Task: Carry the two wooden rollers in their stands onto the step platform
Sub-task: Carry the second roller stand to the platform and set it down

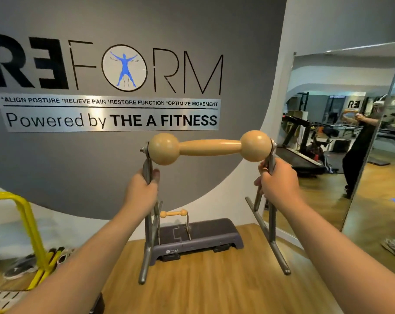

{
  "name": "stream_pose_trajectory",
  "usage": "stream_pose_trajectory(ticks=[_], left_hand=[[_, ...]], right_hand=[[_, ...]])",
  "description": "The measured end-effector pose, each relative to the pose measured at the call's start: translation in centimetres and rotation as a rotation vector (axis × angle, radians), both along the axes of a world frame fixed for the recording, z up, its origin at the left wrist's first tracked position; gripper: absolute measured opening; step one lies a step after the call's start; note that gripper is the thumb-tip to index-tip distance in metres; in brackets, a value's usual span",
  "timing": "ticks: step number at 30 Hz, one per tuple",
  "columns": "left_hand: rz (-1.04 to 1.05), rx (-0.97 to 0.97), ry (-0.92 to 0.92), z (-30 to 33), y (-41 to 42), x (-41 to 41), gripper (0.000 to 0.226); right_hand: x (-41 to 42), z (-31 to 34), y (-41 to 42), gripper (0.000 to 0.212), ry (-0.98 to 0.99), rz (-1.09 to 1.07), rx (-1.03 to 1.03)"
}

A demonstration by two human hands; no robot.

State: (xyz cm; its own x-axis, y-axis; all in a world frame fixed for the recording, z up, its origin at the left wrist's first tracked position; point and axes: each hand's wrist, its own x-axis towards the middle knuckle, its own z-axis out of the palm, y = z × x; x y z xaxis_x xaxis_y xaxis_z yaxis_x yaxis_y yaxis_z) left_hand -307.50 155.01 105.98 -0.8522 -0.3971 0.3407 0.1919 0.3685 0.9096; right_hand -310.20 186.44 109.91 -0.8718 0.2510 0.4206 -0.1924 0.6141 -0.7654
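Observation:
I hold a wooden roller (209,147) with two ball ends, mounted in a grey metal stand (271,225), up in the air in front of me. My left hand (142,192) grips the stand's left upright and my right hand (279,182) grips its right upright. Beyond it, a dark grey step platform (205,239) lies on the wooden floor against the wall. A second, smaller-looking wooden roller (173,214) in its own stand rests on top of that platform, partly hidden behind the held stand's left leg.
A yellow metal frame (31,225) and dark shoes (20,268) sit at the left. A large mirror (341,137) on the right wall reflects a treadmill and a person. A grey wall with lettering rises straight ahead.

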Motion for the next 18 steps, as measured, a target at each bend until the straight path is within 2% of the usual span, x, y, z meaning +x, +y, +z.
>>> stream_pose_trajectory(ticks=[10,18], left_hand=[[0.076,-0.004,0.023,-1.8,1.5,-21.3,0.026],[-0.018,0.055,-0.018,-4.1,1.1,-41.1,0.033]], right_hand=[[-22.6,-1.9,1.6,0.009,0.013,0.032,-0.023],[-41.4,-4.4,1.6,0.007,-0.004,-0.014,-0.041]])
